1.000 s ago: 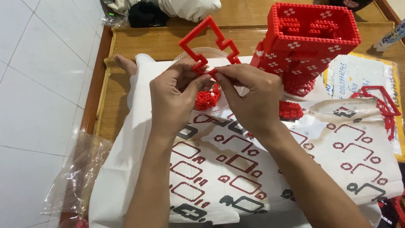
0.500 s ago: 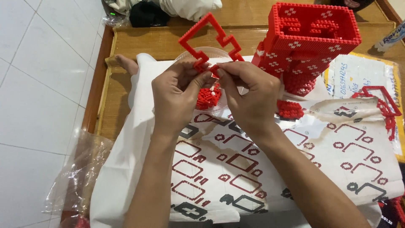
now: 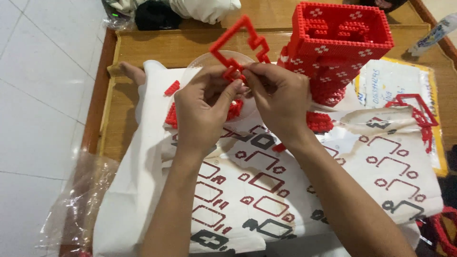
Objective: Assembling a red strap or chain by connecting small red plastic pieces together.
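Both my hands hold a thin red stepped frame of small building bricks (image 3: pixel 236 44) up above a clear round container (image 3: pixel 200 64). My left hand (image 3: pixel 204 109) pinches its lower end from the left. My right hand (image 3: pixel 278 97) pinches the same end from the right, fingertips meeting the left hand's. A pile of loose red bricks (image 3: pixel 234 110) lies under my hands, mostly hidden. A tall red brick tower with white flower marks (image 3: pixel 340 45) stands just right of my right hand.
A white plastic bag with red and black prints (image 3: pixel 266 190) covers the wooden board (image 3: pixel 143 47). Another red brick frame (image 3: pixel 416 112) lies at the right. A bare foot (image 3: pixel 131 71) rests at the left edge. White tiled floor (image 3: pixel 43 95) lies beyond.
The hands and the red frame stay in nearly the same place. The fingers have shifted slightly at the frame's lower end.
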